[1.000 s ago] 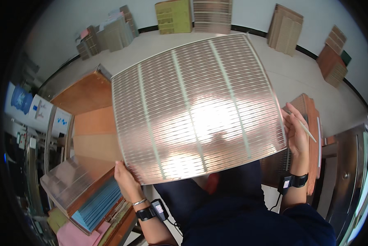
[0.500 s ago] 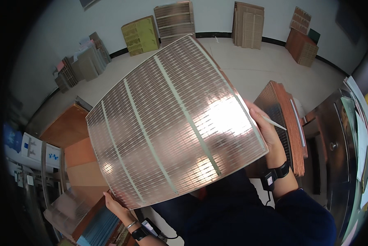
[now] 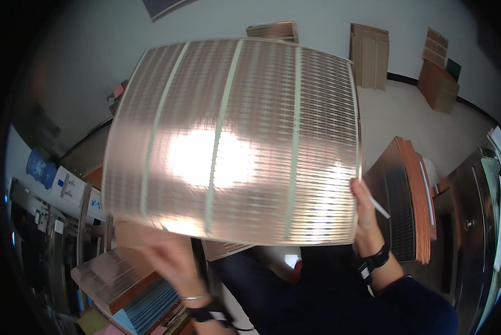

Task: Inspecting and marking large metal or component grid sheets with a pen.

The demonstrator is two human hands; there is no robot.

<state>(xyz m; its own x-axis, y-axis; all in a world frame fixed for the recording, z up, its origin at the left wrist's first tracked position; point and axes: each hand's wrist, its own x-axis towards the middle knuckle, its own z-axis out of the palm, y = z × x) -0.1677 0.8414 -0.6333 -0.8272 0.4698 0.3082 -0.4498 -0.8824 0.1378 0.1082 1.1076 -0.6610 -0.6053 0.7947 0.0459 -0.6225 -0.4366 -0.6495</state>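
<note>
A large, slightly bowed copper-coloured circuit board panel (image 3: pixel 261 100) with fine patterned rows and pale green stripes is held up in front of me. Bright glare covers part of its face. At its lower right edge, my right hand (image 3: pixel 365 212) is closed on the panel, its fingers partly hidden behind it. A thin white stick (image 3: pixel 380 207), perhaps a pen, pokes out from that same hand. My left hand (image 3: pixel 167 254) is just below the panel's lower left edge, smeared by motion. Whether it touches the panel cannot be made out.
To my right stands a thick stack of copper-edged panels (image 3: pixel 413 206), beside a dark cabinet (image 3: pixel 468 223) with papers. At lower left are a clear-topped panel stack (image 3: pixel 108 273) and blue sheets (image 3: pixel 150 307). Brown panels (image 3: pixel 369 58) and a brown stack (image 3: pixel 437 86) lean by the far wall.
The panel has turned from a slant to nearly level and shifted up and left in view. My left hand, formerly at its lower left corner, has moved and blurred. The whole view has shifted too.
</note>
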